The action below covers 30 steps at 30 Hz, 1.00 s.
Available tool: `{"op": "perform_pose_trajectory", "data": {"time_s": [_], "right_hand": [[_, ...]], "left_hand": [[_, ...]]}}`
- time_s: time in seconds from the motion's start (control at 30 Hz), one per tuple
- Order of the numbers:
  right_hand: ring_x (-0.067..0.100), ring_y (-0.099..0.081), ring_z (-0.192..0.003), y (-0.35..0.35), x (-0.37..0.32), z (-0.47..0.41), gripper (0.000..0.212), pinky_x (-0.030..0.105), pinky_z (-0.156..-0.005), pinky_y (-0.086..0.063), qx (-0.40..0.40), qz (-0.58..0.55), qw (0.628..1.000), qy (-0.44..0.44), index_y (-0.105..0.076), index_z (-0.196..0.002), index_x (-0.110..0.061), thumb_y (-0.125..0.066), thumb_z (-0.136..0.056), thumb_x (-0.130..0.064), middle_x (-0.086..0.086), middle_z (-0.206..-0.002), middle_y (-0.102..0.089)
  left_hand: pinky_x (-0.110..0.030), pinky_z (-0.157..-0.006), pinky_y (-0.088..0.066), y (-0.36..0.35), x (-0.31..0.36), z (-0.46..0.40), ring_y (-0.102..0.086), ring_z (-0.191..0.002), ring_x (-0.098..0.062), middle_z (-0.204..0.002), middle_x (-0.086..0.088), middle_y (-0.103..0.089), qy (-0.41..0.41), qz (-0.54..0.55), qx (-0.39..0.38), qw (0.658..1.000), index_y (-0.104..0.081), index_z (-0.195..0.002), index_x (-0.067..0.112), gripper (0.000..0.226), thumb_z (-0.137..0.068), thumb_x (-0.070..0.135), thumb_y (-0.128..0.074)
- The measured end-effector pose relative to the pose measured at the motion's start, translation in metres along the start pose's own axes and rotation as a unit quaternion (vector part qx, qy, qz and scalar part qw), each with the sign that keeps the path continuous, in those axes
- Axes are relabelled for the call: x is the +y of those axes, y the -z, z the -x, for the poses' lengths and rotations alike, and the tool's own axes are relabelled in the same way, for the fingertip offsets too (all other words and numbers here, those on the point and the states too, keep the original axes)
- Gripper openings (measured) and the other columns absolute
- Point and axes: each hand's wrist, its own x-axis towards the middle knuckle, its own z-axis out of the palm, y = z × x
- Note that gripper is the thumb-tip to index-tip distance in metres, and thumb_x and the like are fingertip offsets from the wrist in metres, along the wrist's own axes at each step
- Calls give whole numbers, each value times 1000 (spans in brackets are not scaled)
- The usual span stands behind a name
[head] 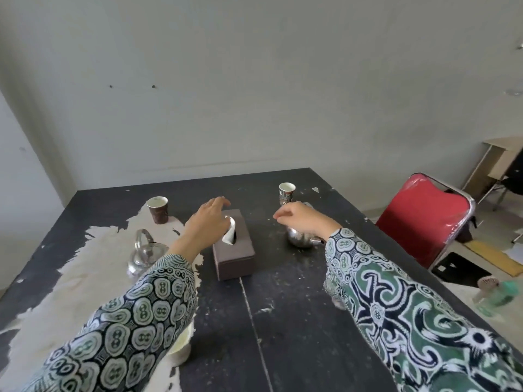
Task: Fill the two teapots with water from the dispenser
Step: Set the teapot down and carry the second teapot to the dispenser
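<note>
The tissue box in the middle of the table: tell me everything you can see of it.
The tissue box is a dark brown, leather-looking rectangular case lying flat on the black table, long side running away from the camera. A white tissue sticks up from its top slot. The left hand hovers over its far end, fingers relaxed; whether it touches the tissue is unclear.

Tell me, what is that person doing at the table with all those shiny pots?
A person reaches both arms over a dark table. The left hand hovers over the tissue box, near the tissue sticking out. The right hand hangs above one metal teapot, fingers loosely curled, holding nothing. The other teapot stands untouched on the left. Two paper cups wait farther back. No water dispenser is in view.
</note>
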Motion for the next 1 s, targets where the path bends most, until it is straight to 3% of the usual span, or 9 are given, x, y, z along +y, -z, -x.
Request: {"op": "perform_pose_trajectory", "data": {"time_s": [0.13,0.37,0.43,0.57,0.73,0.8,0.9,1.0], "right_hand": [[22,-55,-110,21,51,-8,20,30,-99,-37,29,-12,999,-25,-66,-101,-17,-51,-88,-14,9,-122,-55],[29,-58,-103,28,112,-40,21,37,-93,-45,96,-70,992,-49,-64,-99,-3,-47,-87,-9,15,-108,-65],[31,-58,-101,22,131,-58,21,40,-89,-47,119,-89,987,-66,-61,-102,-6,-46,-86,-10,17,-107,-64],[28,-54,-105,5,157,-89,25,39,-86,-43,161,-104,977,-90,-46,-114,-12,-49,-89,-10,12,-117,-57],[29,-46,-120,-15,188,-117,43,40,-96,-38,185,-129,968,-109,-33,-131,-9,-44,-90,2,13,-135,-45],[30,-50,-114,-22,197,-129,35,36,-89,-39,175,-142,968,-113,-37,-126,-8,-45,-92,-2,14,-130,-50],[24,-49,-88,-30,201,-143,11,26,-67,-30,165,-160,967,-111,-44,-105,-8,-44,-94,-10,14,-111,-58],[29,-56,-86,-36,201,-152,7,27,-66,-32,215,-196,950,-112,-45,-88,-7,-41,-93,-7,15,-97,-63]], "left_hand": [[-43,-103,-37,-41,19,-10,-40,-127,-25,-138,-6,-44,7,-10,-1,1000,-42,-127,15,38,-90,18,-44],[-41,-102,-36,-107,15,-33,-36,-131,-26,-142,-7,-38,55,-33,-59,996,-39,-131,15,41,-90,17,-45],[-42,-106,-34,-128,5,-39,-30,-135,-25,-145,-6,-33,69,-30,-76,994,-35,-133,13,44,-91,17,-45],[-37,-118,-10,-164,-22,-47,1,-145,-20,-157,-4,-7,72,-58,-103,990,-15,-145,11,59,-95,25,-42],[-36,-115,8,-203,-43,-46,20,-140,-18,-153,0,18,73,-130,-81,985,11,-145,13,73,-95,43,-35],[-34,-112,12,-214,-49,-42,23,-136,-17,-149,3,22,60,-160,-39,984,17,-140,12,79,-93,45,-38],[-36,-110,11,-220,-53,-42,21,-136,-19,-147,3,20,47,-175,-14,983,17,-137,13,88,-89,41,-51],[-40,-110,4,-220,-53,-42,11,-138,-24,-151,-2,9,35,-204,-2,978,10,-138,12,95,-82,39,-61]]}}
